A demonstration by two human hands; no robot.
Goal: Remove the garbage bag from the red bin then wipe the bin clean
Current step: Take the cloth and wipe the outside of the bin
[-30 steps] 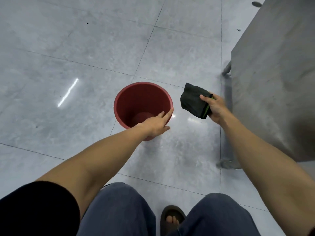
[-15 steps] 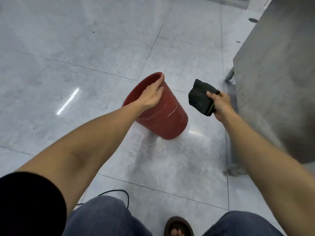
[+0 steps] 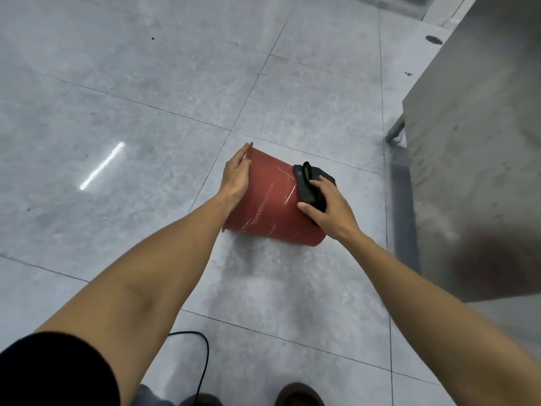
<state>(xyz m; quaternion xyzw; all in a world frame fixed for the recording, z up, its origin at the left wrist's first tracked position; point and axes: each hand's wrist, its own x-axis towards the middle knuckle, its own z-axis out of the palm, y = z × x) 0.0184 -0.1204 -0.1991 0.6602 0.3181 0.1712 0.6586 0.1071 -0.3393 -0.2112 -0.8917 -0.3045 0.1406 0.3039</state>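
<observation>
The red bin is tipped on its side on the grey tiled floor, its mouth facing left and its base to the right. My left hand holds the bin at its rim, fingers straight along the edge. My right hand presses a dark cloth with a green trim against the bin's outer wall near the base, thumb and fingers bent over it. No garbage bag is in view.
A grey metal cabinet on legs stands close at the right. A black cable lies on the floor near my feet. My sandalled foot shows at the bottom edge.
The bin went from upright to lying on its side, tipped by my left hand. My right hand brought the cloth from the air beside the bin onto its outer wall.
</observation>
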